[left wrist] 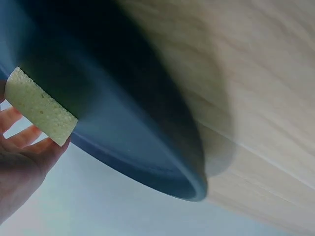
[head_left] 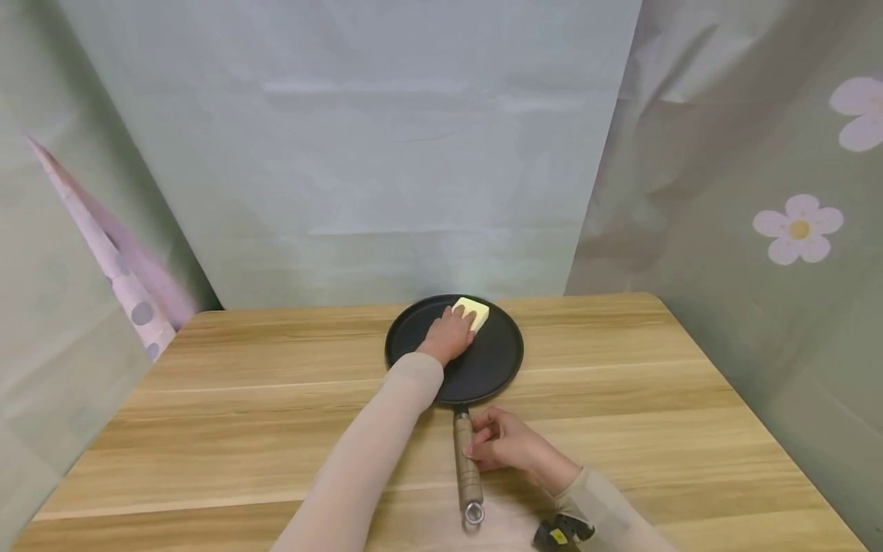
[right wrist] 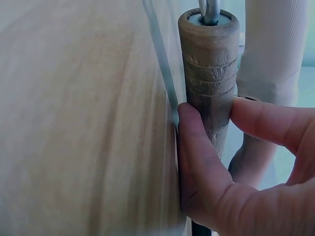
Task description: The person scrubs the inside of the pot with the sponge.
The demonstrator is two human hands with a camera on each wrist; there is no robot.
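A black flat round pan [head_left: 483, 366] lies on the wooden table [head_left: 276, 399], its wooden handle [head_left: 467, 464] pointing toward me. My left hand [head_left: 450, 334] holds a pale yellow sponge [head_left: 474, 312] pressed on the pan's far part. In the left wrist view the sponge [left wrist: 39, 107] sits between the fingers [left wrist: 24, 147] and the dark pan [left wrist: 138, 142]. My right hand [head_left: 500, 443] grips the handle near its middle. In the right wrist view thumb and fingers [right wrist: 206, 162] pinch the handle [right wrist: 209, 73], whose end carries a metal ring [right wrist: 210, 10].
Pale green cloth hangs behind and on both sides of the table. A pink dotted fabric [head_left: 110, 261] shows at the left and flower prints [head_left: 799, 228] at the right. A small black device with a yellow mark [head_left: 560, 532] sits at my right wrist.
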